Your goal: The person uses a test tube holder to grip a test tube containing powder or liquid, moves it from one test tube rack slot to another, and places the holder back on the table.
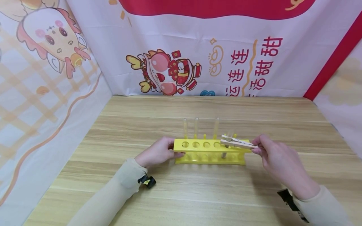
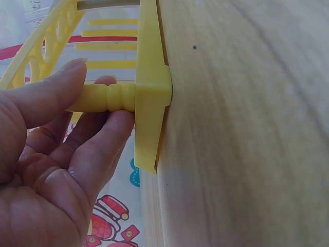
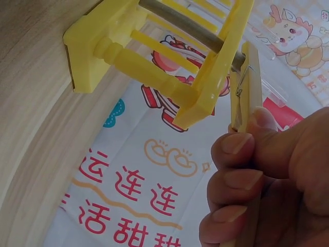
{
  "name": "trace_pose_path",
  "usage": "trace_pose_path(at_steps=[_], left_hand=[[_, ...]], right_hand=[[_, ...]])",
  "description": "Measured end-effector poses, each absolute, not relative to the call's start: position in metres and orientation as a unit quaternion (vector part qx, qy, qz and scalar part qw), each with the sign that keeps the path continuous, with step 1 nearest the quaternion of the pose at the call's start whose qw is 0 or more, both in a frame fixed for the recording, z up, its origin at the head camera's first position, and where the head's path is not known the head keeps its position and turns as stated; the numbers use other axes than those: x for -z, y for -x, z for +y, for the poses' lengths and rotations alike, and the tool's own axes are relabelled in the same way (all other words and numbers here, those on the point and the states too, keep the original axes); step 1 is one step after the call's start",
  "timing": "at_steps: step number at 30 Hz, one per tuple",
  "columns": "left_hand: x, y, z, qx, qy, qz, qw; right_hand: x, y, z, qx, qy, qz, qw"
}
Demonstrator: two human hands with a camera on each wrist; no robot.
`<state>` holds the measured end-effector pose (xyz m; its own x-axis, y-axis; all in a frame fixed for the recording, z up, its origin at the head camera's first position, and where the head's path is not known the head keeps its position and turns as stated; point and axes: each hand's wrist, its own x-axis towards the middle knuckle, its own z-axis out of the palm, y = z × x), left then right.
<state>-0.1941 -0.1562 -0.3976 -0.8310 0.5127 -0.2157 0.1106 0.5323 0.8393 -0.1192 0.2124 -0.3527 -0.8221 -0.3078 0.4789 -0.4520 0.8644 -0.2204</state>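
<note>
On the right, the right hand (image 3: 288,159) grips a wooden clamp (image 3: 252,87) near the yellow rack (image 3: 151,75); its far end seems to hold a greyish tube (image 3: 180,21), with printed cloth (image 3: 128,159) beyond.

yellow rack (image 1: 201,150): upright | tube (image 3: 182,21): in rack | wooden clamp (image 1: 239,144): around tube

We find the head view bright and evenly lit, with a soft shadow on the desk (image 1: 198,194) beside the right sleeve (image 1: 322,207) and small glints along the yellow rack (image 1: 201,150); both wrist views look dimmer and greyer to us, the desk's grain smeared and hazy, while the clear tubes (image 1: 196,127) appear faint
</note>
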Motion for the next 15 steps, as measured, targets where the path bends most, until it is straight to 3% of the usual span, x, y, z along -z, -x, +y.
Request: trace_pose_path(at_steps=[15], left_hand=[[0.3991,0.195,-0.157,-0.455,-0.186,0.841,0.229]], right_hand=[[0.3436,0.1161,0.2129,-0.16,-0.207,-0.934,0.243]])
